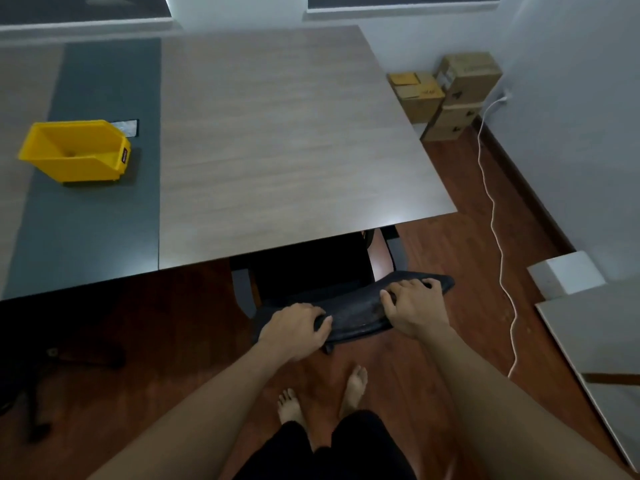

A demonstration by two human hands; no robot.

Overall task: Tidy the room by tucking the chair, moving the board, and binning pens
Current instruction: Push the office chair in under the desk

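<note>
Fingers of left hand (295,330) and right hand (414,308) curl over the chair (353,315) backrest top, gripping it. Seat sits mostly under the table (277,133) edge. Risk: armrests jam against that edge if pushed skewed. Bin (74,150) on table, far left.

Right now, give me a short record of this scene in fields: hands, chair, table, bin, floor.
left hand: grips top edge of black office chair backrest
right hand: grips same edge, further right
chair: seat partly under grey wood-grain table
yellow plastic bin: on table's dark strip, left side
floor: brown cardboard boxes in corner, white cable along wall
</note>
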